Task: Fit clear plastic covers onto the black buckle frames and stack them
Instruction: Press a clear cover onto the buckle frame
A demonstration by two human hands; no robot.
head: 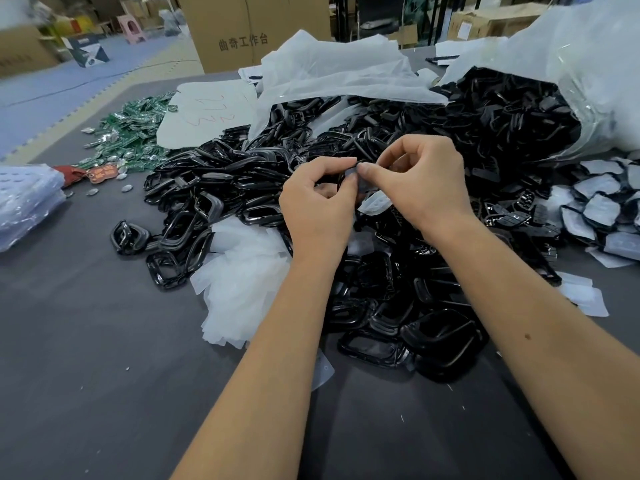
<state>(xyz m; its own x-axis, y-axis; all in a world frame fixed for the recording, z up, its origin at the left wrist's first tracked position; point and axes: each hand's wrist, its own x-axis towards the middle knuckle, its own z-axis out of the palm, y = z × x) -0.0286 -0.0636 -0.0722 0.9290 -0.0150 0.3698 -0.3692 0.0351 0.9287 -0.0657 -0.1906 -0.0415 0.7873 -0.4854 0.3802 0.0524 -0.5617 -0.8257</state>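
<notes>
Both hands meet above the middle of a big heap of black buckle frames (214, 188). My left hand (317, 206) grips a black buckle frame (341, 178), mostly hidden by the fingers. My right hand (420, 183) pinches a clear plastic cover (375, 202) against that frame, thumb tip against the left index tip. The cover's lower end hangs out below the fingers. A pile of loose clear covers (242, 275) lies under my left forearm. Covered buckles (602, 209) lie stacked in rows at the right.
A torn clear bag (595, 74) spills more black frames at the back right. White plastic sheets (332, 74) lie behind the heap, green circuit boards (138, 133) at the back left, bubble wrap (24, 199) at the left edge. The grey tabletop (86, 358) spreads in front.
</notes>
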